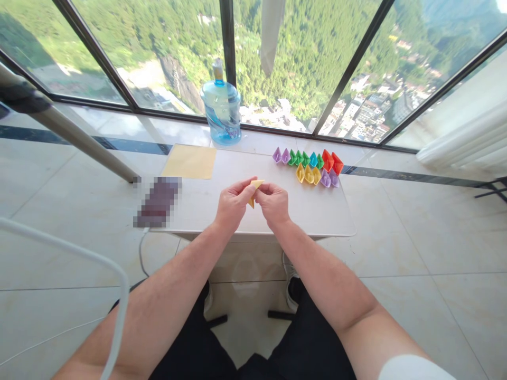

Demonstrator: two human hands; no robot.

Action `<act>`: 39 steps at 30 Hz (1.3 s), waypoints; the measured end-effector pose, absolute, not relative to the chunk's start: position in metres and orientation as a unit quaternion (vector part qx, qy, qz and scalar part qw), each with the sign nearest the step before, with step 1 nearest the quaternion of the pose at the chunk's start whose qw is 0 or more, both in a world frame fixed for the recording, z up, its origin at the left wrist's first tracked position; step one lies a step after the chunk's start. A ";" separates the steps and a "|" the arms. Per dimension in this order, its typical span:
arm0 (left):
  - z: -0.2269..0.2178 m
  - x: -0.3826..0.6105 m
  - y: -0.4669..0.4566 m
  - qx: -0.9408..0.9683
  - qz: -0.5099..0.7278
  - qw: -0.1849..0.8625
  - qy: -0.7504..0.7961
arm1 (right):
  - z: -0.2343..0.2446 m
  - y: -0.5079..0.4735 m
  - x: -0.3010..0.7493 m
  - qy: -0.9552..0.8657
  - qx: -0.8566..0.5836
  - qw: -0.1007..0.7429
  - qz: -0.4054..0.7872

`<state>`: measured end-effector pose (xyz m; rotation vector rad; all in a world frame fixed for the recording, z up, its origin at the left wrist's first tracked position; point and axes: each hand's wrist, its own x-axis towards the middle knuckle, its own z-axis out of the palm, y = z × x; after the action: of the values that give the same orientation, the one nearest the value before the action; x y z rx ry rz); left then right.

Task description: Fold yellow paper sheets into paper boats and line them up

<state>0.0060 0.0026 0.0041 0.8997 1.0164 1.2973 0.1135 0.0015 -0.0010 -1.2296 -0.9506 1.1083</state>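
Note:
Both hands meet above the middle of a small white table (317, 216). My left hand (233, 204) and my right hand (273, 202) pinch a small piece of folded yellow paper (255, 188) between their fingertips. Only the paper's top corner and a lower tip show; the rest is hidden by the fingers. A sheet of tan paper (190, 161) lies flat at the table's far left. At the far right sit several folded paper boats (312, 166) in purple, green, blue, red and yellow, set in two rows.
A blurred dark object (158, 201) lies on the table's left edge. A blue water jug (222, 108) stands on the sill behind the table, against tall windows. A slanted pole (75, 134) and a white cable (114, 274) run at the left. Tiled floor surrounds the table.

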 end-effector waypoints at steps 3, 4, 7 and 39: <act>0.004 0.007 0.003 0.363 0.565 0.617 0.411 | -0.003 0.001 0.112 -0.398 -0.524 0.585 0.474; 0.003 0.008 0.003 0.348 0.567 0.633 0.396 | -0.004 0.001 0.112 -0.392 -0.522 0.590 0.475; 0.000 0.009 0.005 0.301 0.575 0.669 0.362 | -0.007 0.001 0.111 -0.373 -0.504 0.613 0.481; -0.010 0.012 0.005 0.258 0.620 0.647 0.361 | -0.008 -0.003 0.114 -0.550 -0.562 0.495 0.370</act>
<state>0.0122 0.0055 -0.0096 0.5868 0.8204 1.4101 0.1140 -0.0028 -0.0076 -1.3615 -1.3343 0.8958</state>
